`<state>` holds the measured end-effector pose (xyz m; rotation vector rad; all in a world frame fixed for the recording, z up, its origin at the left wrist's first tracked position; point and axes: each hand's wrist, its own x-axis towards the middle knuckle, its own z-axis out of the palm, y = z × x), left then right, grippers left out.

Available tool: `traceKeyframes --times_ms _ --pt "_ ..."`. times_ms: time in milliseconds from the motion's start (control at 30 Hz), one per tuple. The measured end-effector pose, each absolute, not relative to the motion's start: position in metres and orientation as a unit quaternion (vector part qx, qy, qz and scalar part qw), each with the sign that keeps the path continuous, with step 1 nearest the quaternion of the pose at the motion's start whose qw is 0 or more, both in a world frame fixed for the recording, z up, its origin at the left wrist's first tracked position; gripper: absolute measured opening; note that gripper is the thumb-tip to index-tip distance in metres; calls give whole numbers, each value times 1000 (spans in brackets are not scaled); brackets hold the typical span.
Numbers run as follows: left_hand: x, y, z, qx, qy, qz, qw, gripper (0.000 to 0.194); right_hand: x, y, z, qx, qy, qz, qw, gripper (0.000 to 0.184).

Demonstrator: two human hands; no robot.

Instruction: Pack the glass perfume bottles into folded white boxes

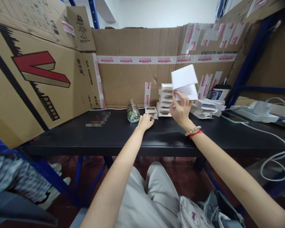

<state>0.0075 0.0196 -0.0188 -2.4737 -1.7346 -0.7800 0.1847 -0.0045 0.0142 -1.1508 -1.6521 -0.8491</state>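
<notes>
My right hand [182, 109] is raised and pinches a white folded paper box [185, 83], its flap standing up at an angle. Down on the black table, my left hand [146, 122] has its fingers curled at the front of a small white box [151, 110]. Whether the fingers grip that box is hidden. Just left of this hand stands a clear glass bottle [133, 114] with a green pattern and a metallic neck. Behind the right hand rises a stack of open white boxes [165, 100].
More white boxes [207, 108] lie at the right, near a lidded cup [220, 91]. A phone [234, 117], a power strip [258, 110] and loose white cables occupy the right end. Cardboard panels [125, 76] wall the black table [104, 134]. Another person's checked clothing [19, 177] shows at lower left.
</notes>
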Motion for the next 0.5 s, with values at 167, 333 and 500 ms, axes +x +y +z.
traceKeyframes --times_ms 167,333,500 --pt "8 18 -18 -792 -559 -245 18 24 165 -6 4 -368 -770 -348 389 47" --pt "8 17 -18 -793 -548 -266 11 27 159 -5 0 -282 -829 -344 340 41" --pt "8 16 -18 -787 -552 -275 -1 33 156 -5 -1 -247 -841 -333 348 39"
